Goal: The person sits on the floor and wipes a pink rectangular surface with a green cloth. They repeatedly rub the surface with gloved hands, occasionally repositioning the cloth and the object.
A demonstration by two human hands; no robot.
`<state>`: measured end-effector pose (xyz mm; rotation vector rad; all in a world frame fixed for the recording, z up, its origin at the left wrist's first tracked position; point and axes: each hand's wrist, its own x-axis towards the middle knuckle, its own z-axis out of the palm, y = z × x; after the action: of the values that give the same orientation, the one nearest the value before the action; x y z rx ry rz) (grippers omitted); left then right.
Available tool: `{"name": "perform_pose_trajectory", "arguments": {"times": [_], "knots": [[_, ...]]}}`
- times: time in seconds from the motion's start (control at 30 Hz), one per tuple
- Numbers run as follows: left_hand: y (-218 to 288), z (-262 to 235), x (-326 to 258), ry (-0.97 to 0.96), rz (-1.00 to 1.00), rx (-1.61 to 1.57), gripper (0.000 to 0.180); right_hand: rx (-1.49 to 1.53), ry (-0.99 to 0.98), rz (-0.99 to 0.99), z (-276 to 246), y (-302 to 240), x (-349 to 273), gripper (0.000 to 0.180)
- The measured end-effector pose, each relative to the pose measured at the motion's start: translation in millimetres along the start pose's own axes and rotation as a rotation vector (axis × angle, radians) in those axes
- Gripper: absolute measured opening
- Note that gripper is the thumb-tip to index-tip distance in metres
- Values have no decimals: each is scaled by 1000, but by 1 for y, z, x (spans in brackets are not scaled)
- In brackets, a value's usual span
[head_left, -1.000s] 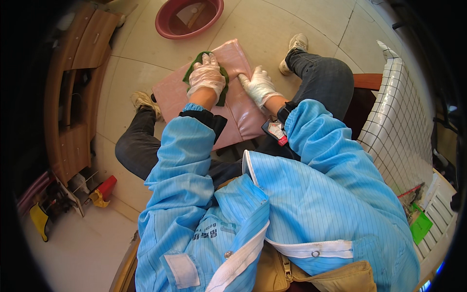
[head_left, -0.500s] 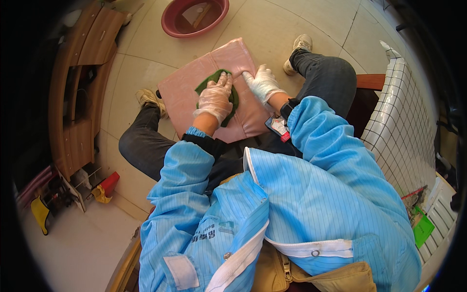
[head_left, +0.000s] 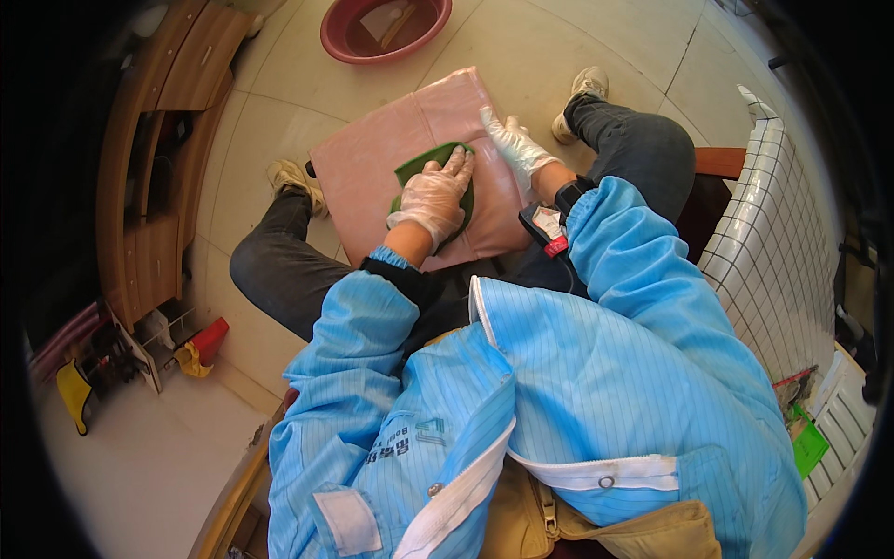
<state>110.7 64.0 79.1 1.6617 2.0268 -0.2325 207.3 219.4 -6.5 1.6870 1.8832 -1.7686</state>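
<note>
A square pink, glossy item with seams [head_left: 372, 158], like a padded seat or cover, lies between my knees. My left hand [head_left: 434, 203], in a clear plastic glove, presses a green cloth [head_left: 421, 166] down onto its top. The fingers reach forward over the cloth, and part of it is hidden beneath them. My right hand [head_left: 520, 151], gloved too, lies along the item's right edge with its thumb and fingers apart and nothing held. Whether its underside touches the pink surface is hard to see.
A dark red basin [head_left: 386, 33] with liquid and a light brown piece inside stands on the tiled floor ahead. Brown wooden cabinets [head_left: 158, 186] line the left. A white grid-patterned sheet [head_left: 768, 224] hangs over furniture at the right. A red-tagged dark object [head_left: 549, 228] sits by my right wrist.
My left hand has moved with the green cloth a little to the right across the pink surface. My right hand's fingers have lifted and spread from the edge; the view has shifted slightly.
</note>
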Motion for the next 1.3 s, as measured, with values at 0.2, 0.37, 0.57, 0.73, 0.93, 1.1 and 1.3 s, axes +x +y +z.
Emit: {"name": "perform_pose_trajectory", "arguments": {"times": [0.2,0.37,0.57,0.73,0.93,1.1,1.3], "knots": [[11,-14,17,-14,46,8,85,-22,-57,9,-7,-3,-3,114],[18,-18,27,-14,71,31,85,14,-47,3,-5,-2,-1,113],[14,-14,19,5,153,58,83,35,-63,11,-2,-3,4,111],[9,-3,7,36,280,132,78,1,-92,54,-7,-9,-2,111],[4,13,-17,46,378,152,69,34,-193,107,-14,-14,-8,118],[-8,25,-44,38,419,108,59,68,-215,102,-15,-18,-14,116],[-33,31,-52,68,373,45,70,76,-208,121,-15,-19,-16,115]]}}
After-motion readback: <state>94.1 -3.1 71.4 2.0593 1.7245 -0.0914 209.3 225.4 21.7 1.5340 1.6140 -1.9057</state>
